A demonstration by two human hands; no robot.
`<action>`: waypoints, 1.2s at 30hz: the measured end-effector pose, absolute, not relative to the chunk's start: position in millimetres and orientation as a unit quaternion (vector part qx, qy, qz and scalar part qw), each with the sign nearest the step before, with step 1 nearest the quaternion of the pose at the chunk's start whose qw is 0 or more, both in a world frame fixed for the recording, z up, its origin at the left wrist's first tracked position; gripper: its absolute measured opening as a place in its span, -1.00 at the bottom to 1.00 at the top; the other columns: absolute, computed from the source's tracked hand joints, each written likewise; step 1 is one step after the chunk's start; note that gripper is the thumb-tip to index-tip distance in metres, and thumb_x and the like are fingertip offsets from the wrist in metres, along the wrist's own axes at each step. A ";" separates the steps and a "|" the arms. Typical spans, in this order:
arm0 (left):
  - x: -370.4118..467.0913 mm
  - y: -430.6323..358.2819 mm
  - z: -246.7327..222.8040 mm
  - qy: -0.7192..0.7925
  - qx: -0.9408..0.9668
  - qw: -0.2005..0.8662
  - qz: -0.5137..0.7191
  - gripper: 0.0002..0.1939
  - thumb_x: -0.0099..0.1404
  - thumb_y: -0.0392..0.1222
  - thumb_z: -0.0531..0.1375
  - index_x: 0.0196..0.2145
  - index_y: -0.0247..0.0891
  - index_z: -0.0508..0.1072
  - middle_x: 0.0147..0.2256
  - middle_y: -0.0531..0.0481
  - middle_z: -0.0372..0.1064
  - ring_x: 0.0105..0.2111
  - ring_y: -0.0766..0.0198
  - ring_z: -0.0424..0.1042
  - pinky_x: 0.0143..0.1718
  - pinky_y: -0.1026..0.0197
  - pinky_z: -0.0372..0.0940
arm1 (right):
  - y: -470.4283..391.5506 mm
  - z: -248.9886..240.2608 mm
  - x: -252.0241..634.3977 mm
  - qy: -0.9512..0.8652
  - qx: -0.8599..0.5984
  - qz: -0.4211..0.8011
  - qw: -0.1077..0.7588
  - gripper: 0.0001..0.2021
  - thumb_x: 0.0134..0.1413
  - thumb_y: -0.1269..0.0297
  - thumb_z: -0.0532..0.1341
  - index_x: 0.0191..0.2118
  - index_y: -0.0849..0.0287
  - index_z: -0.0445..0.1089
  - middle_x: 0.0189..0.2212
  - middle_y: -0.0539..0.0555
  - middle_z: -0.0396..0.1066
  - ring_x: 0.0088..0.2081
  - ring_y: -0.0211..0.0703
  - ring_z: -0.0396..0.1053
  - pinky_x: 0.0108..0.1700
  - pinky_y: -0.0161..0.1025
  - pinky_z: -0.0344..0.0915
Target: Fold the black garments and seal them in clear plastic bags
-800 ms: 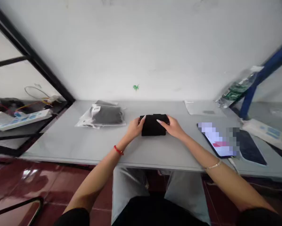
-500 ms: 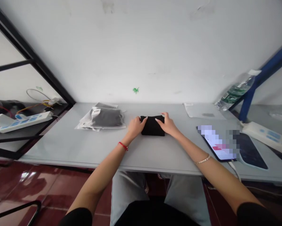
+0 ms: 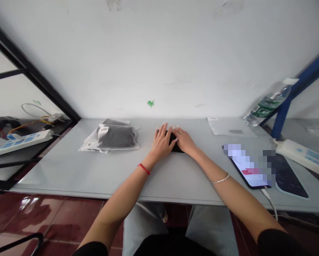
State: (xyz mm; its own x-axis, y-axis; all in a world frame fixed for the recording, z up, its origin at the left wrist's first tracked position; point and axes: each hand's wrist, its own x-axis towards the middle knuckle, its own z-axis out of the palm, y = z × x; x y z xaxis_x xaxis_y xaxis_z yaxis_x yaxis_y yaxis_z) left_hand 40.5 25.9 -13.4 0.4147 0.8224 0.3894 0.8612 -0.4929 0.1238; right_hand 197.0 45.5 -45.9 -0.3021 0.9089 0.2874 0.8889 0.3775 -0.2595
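A folded black cloth item [image 3: 177, 147] lies on the grey table in front of me, mostly covered by both hands. My left hand [image 3: 161, 143] rests flat on its left part, fingers stretched out. Over its right part lies my right hand [image 3: 184, 140], also flat, its fingertips close to the left hand's fingers. Left of the hands is a pile of clear packets [image 3: 118, 137] with dark folded contents and a barcode label. Further right, near the wall, lies a flat translucent bag [image 3: 230, 127].
Two phones, one with a lit screen [image 3: 246, 167] and one dark [image 3: 290, 176], lie on the right with a white cable. A water bottle [image 3: 268, 105] leans by a blue post [image 3: 282, 117]. Power strips stand at right [image 3: 303, 154] and left [image 3: 23, 142].
Both hands have gone from gripping the cloth's side edges with fingers and thumbs to lying flat on top of it, closer together. The view has shifted slightly.
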 end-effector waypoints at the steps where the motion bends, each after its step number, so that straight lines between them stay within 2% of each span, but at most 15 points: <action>1: 41.2 25.3 -17.2 -0.489 -0.852 0.027 -0.185 -0.39 0.42 0.04 -0.02 0.31 -0.29 0.05 0.35 -0.22 -0.11 0.35 0.00 -0.11 0.31 -0.14 -0.13 | 47.5 -48.1 199.7 -0.808 -0.550 0.041 0.207 -0.47 0.21 0.52 -0.08 0.29 0.21 0.14 0.26 0.20 0.20 0.34 0.07 -0.03 0.25 0.13 0.10; 6: 37.2 27.9 -24.7 -0.479 -0.865 -0.031 -0.146 -0.34 0.43 0.12 -0.09 0.35 -0.24 -0.03 0.36 -0.17 -0.14 0.36 0.00 -0.14 0.30 -0.18 -0.11 | 53.6 -52.2 207.4 -0.816 -0.519 0.094 0.236 -0.50 0.26 0.44 -0.13 0.28 0.22 0.15 0.26 0.18 0.20 0.35 0.00 -0.05 0.27 0.11 0.10; 11: 35.3 29.1 -22.6 -0.479 -0.864 -0.028 -0.155 -0.37 0.42 0.10 -0.06 0.34 -0.19 0.01 0.36 -0.16 -0.11 0.35 0.01 -0.11 0.30 -0.18 -0.10 | 48.2 -43.8 209.7 -0.818 -0.529 0.090 0.208 -0.52 0.32 0.31 -0.16 0.28 0.22 0.15 0.29 0.17 0.14 0.34 0.01 -0.03 0.28 0.09 0.06; 13: 35.5 28.6 -22.4 -0.479 -0.863 -0.033 -0.157 -0.37 0.42 0.11 -0.05 0.33 -0.20 0.04 0.36 -0.17 -0.12 0.35 0.01 -0.11 0.30 -0.17 -0.11 | 44.3 -38.3 214.4 -0.809 -0.553 0.061 0.188 -0.51 0.34 0.25 -0.17 0.30 0.21 0.12 0.31 0.20 0.10 0.34 0.03 -0.03 0.29 0.13 -0.01; 17: 35.2 27.9 -22.3 -0.482 -0.860 -0.046 -0.164 -0.36 0.42 0.14 -0.07 0.31 -0.26 0.09 0.36 -0.20 -0.12 0.35 0.02 -0.13 0.31 -0.16 -0.12 | 40.3 -29.1 238.0 -0.714 -0.684 -0.025 0.149 -0.46 0.35 0.15 -0.18 0.33 0.31 0.05 0.35 0.35 -0.04 0.38 0.20 -0.21 0.29 0.25 -0.19; 19: 34.7 27.7 -22.2 -0.482 -0.859 -0.050 -0.165 -0.36 0.42 0.15 -0.06 0.31 -0.24 0.09 0.36 -0.20 -0.13 0.35 0.01 -0.13 0.31 -0.17 -0.12 | 41.0 -26.6 255.3 -0.631 -0.766 -0.032 0.114 -0.40 0.32 0.11 -0.11 0.34 0.41 -0.03 0.35 0.47 -0.13 0.37 0.35 -0.27 0.25 0.32 -0.17; 21: 34.0 27.4 -22.2 -0.480 -0.859 -0.056 -0.168 -0.37 0.42 0.15 -0.05 0.32 -0.21 0.08 0.36 -0.19 -0.13 0.35 0.01 -0.13 0.30 -0.18 -0.11 | 42.3 -25.3 272.7 -0.556 -0.827 -0.019 0.079 -0.32 0.28 0.08 -0.04 0.35 0.47 -0.11 0.33 0.57 -0.15 0.34 0.51 -0.23 0.20 0.40 -0.13; 23: 32.6 27.2 -22.2 -0.476 -0.860 -0.061 -0.173 -0.37 0.41 0.15 -0.04 0.32 -0.22 0.08 0.36 -0.21 -0.14 0.35 -0.01 -0.13 0.30 -0.18 -0.09 | 43.3 -24.4 286.5 -0.511 -0.857 -0.005 0.058 -0.28 0.25 0.07 -0.02 0.35 0.51 -0.13 0.29 0.64 -0.07 0.30 0.58 -0.11 0.16 0.43 -0.09; 25: 30.6 27.1 -22.1 -0.466 -0.865 -0.063 -0.175 -0.34 0.40 0.16 -0.01 0.31 -0.24 0.09 0.36 -0.24 -0.14 0.35 -0.03 -0.13 0.29 -0.18 -0.07 | 43.6 -23.3 294.4 -0.498 -0.866 0.007 0.044 -0.32 0.24 0.15 -0.01 0.32 0.58 -0.06 0.21 0.68 0.07 0.25 0.55 0.04 0.14 0.39 0.00; 27: 27.8 27.0 -21.9 -0.450 -0.873 -0.065 -0.177 -0.32 0.37 0.18 0.02 0.31 -0.23 0.10 0.35 -0.25 -0.13 0.35 -0.05 -0.12 0.29 -0.19 -0.07 | 43.3 -22.1 296.0 -0.505 -0.862 0.017 0.032 -0.43 0.20 0.29 0.02 0.23 0.58 0.14 0.11 0.65 0.24 0.18 0.45 0.19 0.09 0.27 0.14; 29: 24.9 26.6 -21.2 -0.434 -0.880 -0.067 -0.181 -0.32 0.36 0.18 0.05 0.31 -0.21 0.11 0.35 -0.25 -0.13 0.35 -0.06 -0.11 0.29 -0.19 -0.07 | 42.7 -20.8 293.7 -0.521 -0.853 0.025 0.028 -0.55 0.13 0.40 0.06 0.11 0.48 0.34 0.00 0.57 0.37 0.11 0.34 0.31 0.00 0.13 0.28; 31: 22.6 25.7 -20.0 -0.421 -0.885 -0.072 -0.187 -0.33 0.36 0.17 0.06 0.30 -0.20 0.11 0.35 -0.25 -0.11 0.35 -0.05 -0.10 0.29 -0.19 -0.06 | 41.9 -19.6 290.8 -0.535 -0.844 0.027 0.031 -0.61 0.09 0.44 0.08 0.03 0.40 0.42 -0.08 0.49 0.43 0.04 0.26 0.38 -0.08 0.01 0.34; 36: 20.5 22.3 -16.5 -0.380 -0.899 -0.088 -0.198 -0.39 0.39 0.12 0.04 0.29 -0.21 0.14 0.33 -0.22 -0.03 0.34 0.03 -0.07 0.30 -0.08 -0.03 | 39.9 -14.1 292.4 -0.550 -0.834 0.018 0.043 -0.68 0.09 0.48 0.12 -0.05 0.36 0.47 -0.14 0.44 0.47 -0.07 0.13 0.45 -0.13 -0.13 0.35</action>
